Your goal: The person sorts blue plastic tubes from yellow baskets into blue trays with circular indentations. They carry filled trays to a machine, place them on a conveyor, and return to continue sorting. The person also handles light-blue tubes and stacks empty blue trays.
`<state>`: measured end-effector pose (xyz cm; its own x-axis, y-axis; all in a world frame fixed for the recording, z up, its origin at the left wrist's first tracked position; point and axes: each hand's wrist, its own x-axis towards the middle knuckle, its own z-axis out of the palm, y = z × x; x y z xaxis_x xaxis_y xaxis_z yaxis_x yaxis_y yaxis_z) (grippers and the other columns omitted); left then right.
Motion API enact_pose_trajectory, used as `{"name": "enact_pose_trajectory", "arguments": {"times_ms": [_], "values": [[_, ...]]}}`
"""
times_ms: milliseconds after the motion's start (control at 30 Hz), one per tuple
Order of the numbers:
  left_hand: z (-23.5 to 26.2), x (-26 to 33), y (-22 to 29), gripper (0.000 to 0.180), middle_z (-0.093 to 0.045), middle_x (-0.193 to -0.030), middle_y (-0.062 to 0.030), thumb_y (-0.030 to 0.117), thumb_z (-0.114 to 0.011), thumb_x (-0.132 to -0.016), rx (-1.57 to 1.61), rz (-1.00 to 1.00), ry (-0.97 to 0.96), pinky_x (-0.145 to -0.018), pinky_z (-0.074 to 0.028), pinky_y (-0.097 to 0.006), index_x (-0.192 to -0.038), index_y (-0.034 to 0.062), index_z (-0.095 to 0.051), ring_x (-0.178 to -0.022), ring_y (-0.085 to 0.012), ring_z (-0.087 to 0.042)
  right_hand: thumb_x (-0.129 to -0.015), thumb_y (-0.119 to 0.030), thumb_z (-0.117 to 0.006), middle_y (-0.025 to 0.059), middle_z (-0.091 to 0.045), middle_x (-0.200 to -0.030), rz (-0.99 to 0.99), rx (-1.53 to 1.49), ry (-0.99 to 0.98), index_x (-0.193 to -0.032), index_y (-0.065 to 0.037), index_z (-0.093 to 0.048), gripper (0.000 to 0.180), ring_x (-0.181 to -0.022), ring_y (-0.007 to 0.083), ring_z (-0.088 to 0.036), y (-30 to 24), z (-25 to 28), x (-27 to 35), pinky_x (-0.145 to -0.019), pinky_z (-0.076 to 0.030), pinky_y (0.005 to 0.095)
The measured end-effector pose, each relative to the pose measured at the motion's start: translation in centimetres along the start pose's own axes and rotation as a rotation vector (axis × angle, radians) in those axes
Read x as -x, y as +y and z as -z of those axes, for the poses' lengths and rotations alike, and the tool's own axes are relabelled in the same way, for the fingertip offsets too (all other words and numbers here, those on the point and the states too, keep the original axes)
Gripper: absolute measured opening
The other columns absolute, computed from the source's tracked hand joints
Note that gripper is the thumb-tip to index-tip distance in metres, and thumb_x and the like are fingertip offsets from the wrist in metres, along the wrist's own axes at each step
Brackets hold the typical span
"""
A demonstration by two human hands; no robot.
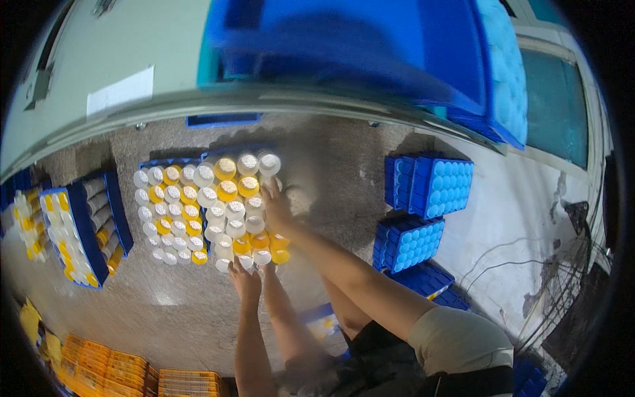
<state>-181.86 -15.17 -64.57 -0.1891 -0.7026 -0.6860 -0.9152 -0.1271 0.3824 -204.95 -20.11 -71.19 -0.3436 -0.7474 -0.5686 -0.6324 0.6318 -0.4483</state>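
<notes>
Head view: white and yellow cups [235, 210] between left fingers [234, 266] (near edge) and right fingers [270, 192] (right edge) of a mostly hidden blue crate [210, 157]; grip cannot be told.

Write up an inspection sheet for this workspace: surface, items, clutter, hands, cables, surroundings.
Surface: hard grey-brown floor, one bright glint.
Job's things: white and yellow cylinders, packed in rows, blue edging visible behind.
Clutter: slatted orange plastic crates lower left; stacked blue plastic crates right.
Hands: left hand at the cylinders' near edge, right hand at their right side; grip unclear.
Cables: thin dark cables, tangled, right.
Surroundings: pale-green flat panel, white paper sheet, blue plastic bin.
</notes>
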Motion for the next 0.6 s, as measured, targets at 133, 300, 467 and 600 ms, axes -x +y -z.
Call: {"name": "enact_pose_trajectory", "arguments": {"times_ms": [133,300,467,600], "values": [[1.0,1.6,1.9,0.080,-0.048,-0.135,-0.0317,0.008,-0.076,-0.076,-0.107,0.017,-0.136,-0.108,-0.040,-0.051,-0.145,-0.0036,-0.036,-0.127,-0.0471,-0.047,-0.091,-0.006,-0.067,0.0192,-0.050,-0.139,-0.144,-0.632,0.232,-0.139,-0.002,-0.044,0.054,-0.127,0.0319,-0.054,0.2,10.6,4.5,-0.104,-0.049,0.0419],[4.3,2.0,8.0,0.072,-0.058,-0.126,-0.0296,0.011,-0.076,-0.077,-0.024,-0.147,-0.151,-0.099,-0.048,-0.048,-0.139,-0.0051,-0.044,-0.116,-0.0437,-0.058,-0.102,-0.033,-0.059,0.0060,-0.065,-0.104,-0.063,-1.204,0.889,-0.125,-0.009,-0.054,0.034,-0.099,0.0174,-0.063,5.4,33.8,12.8,-0.087,-0.053,0.0349],[5.6,0.9,14.8,0.070,-0.059,-0.125,-0.0288,0.011,-0.076,-0.077,-0.039,-0.320,0.000,-0.098,-0.048,-0.047,-0.137,-0.0081,-0.046,-0.116,-0.0423,-0.058,-0.105,-0.042,-0.049,0.0120,-0.058,-0.114,-0.076,-1.820,1.042,-0.120,-0.003,-0.050,0.042,-0.105,0.0241,-0.059,9.4,51.2,14.4,-0.102,-0.047,0.0434],[5.8,1.6,20.3,0.066,-0.059,-0.124,-0.0291,0.011,-0.076,-0.079,0.035,-0.466,0.043,-0.095,-0.050,-0.046,-0.136,-0.0054,-0.048,-0.111,-0.0423,-0.061,-0.102,-0.040,-0.054,0.0181,-0.049,-0.128,-0.411,-2.210,0.908,-0.137,0.002,-0.041,0.057,-0.124,0.0347,-0.049,7.7,56.6,15.1,-0.113,-0.038,0.0540]]}}
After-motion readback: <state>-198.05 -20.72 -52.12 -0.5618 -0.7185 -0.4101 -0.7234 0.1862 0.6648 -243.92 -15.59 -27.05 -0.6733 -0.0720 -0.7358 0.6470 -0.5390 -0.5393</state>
